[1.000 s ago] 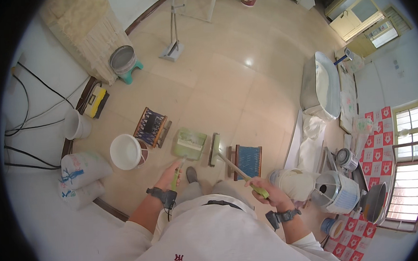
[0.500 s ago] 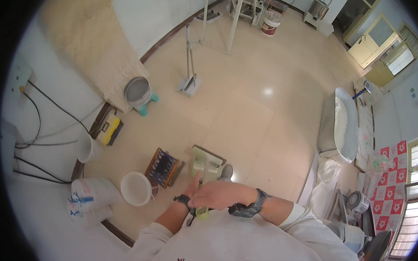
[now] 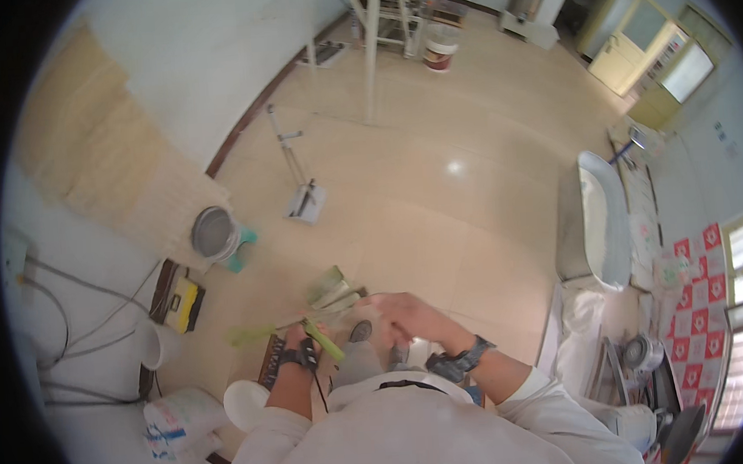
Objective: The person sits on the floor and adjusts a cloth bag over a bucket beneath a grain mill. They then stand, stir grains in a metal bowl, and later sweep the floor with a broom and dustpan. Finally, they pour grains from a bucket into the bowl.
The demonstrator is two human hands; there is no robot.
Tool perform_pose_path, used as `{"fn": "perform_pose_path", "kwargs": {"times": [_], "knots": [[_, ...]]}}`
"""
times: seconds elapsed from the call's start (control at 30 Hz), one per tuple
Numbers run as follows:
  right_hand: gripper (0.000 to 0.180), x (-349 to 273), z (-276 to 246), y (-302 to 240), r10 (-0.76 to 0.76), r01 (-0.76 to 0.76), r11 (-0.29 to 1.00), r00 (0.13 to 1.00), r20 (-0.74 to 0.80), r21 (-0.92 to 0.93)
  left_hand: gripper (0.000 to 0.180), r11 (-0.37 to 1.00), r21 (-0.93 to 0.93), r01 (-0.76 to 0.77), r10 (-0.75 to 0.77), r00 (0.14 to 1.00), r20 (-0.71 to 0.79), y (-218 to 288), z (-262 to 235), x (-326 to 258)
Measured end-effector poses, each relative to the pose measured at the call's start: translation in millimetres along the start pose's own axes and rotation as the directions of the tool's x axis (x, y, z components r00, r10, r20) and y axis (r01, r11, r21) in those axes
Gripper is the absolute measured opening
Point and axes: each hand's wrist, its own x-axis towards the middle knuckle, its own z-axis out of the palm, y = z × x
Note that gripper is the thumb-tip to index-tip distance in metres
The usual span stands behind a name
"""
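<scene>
My left hand [image 3: 296,337], a dark band at its wrist, is closed round a long light-green thing [image 3: 327,342] whose ends stick out on both sides of the fist; blur hides its exact kind. To its right, my right hand [image 3: 400,313] reaches inward with its fingers bent and apart, holding nothing that I can see. Just beyond the hands, a pale green boxy thing [image 3: 331,287] stands on the floor, smeared by motion. Partly under my left forearm lies a rack-like dark box [image 3: 270,359]. A grey shoe [image 3: 361,329] shows between my hands.
At left stand a white bucket [image 3: 246,405], a sack [image 3: 179,422], a yellow-black toolbox [image 3: 180,305] and a sieve-topped bucket [image 3: 214,233]. A long-handled dustpan [image 3: 305,204] is farther off. A large metal tub [image 3: 571,228] stands at right.
My hands, which overlapped in front of me, have come apart. The light-green thing now shows in my left hand. The whole view has shifted, and floor objects appear lower and farther left.
</scene>
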Motion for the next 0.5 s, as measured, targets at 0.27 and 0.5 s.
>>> {"fn": "perform_pose_path", "kwargs": {"times": [0.27,0.5], "knots": [[0.059,-167,-79,135,0.516,-0.352,0.851,0.426,-0.743,0.389,0.023,0.800,-0.580,0.155,-0.208,0.978,-0.025,128,16,117],[0.063,-271,63,227,0.676,0.004,0.736,0.034,-0.736,0.677,0.019,0.820,-0.572,-0.009,-0.126,0.972,-0.196,189,2,221]]}}
